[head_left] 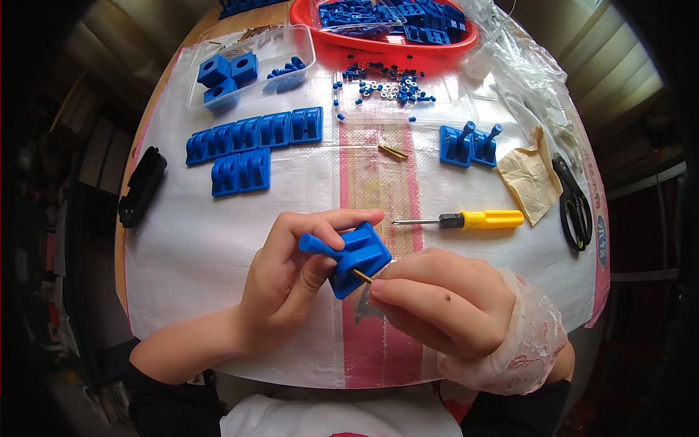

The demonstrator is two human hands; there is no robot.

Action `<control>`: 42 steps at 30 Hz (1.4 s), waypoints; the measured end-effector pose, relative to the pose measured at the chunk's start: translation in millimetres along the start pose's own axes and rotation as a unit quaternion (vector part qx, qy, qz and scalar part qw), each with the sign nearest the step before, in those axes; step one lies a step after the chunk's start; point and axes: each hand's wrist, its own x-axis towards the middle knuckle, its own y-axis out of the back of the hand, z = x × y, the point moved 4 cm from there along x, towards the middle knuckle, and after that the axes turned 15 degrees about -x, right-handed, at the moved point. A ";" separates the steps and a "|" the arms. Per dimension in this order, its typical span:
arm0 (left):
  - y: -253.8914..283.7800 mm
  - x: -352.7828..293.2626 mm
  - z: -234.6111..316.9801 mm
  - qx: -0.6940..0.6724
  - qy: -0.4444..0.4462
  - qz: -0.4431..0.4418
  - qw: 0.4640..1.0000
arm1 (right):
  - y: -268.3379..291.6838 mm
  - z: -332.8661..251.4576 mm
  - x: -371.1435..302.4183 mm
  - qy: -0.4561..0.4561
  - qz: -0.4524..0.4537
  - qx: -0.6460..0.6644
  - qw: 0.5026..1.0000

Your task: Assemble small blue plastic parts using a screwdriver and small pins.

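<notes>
My left hand (pixel 291 273) grips a blue plastic bracket (pixel 368 255) with a square base and a peg-like lever (pixel 318 246) sticking out to the left. Between the thumb and fingers of my right hand (pixel 448 298) is a thin brass pin (pixel 361 276), its far end at the side of the bracket. How deep the pin sits inside cannot be seen. Beyond my hands lies a screwdriver (pixel 491 219) with a yellow handle, its tip toward the bracket. Two more brass pins (pixel 393 151) rest farther off on the white woven sheet (pixel 291 178).
Two rows of blue brackets (pixel 255 131) stand at left, near a black case (pixel 143 187). Two lever-fitted brackets (pixel 468 144), a tan cloth (pixel 530 175) and black scissors (pixel 573 204) lie right. At the back are a clear tub (pixel 304 51), small nuts (pixel 389 91) and a red basin (pixel 466 42).
</notes>
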 end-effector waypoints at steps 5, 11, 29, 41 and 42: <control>-0.7 -3.9 5.6 0.117 -0.043 -0.012 0.992 | -8.6 -1.1 -0.3 0.059 0.059 -0.054 0.995; -3.3 -4.5 7.6 0.168 -0.064 -0.019 0.984 | -8.1 1.7 2.0 0.054 0.073 -0.060 0.994; -6.2 -5.0 17.4 0.262 -0.108 -0.011 0.959 | -13.9 6.3 4.9 -0.078 0.073 -0.010 0.994; -4.9 -2.6 18.2 0.442 -0.065 -0.001 0.895 | -23.8 30.1 -0.3 -0.163 0.016 -0.061 0.985; -5.6 -2.5 18.4 0.447 -0.065 0.000 0.892 | -23.7 31.2 -0.2 -0.163 0.014 -0.064 0.984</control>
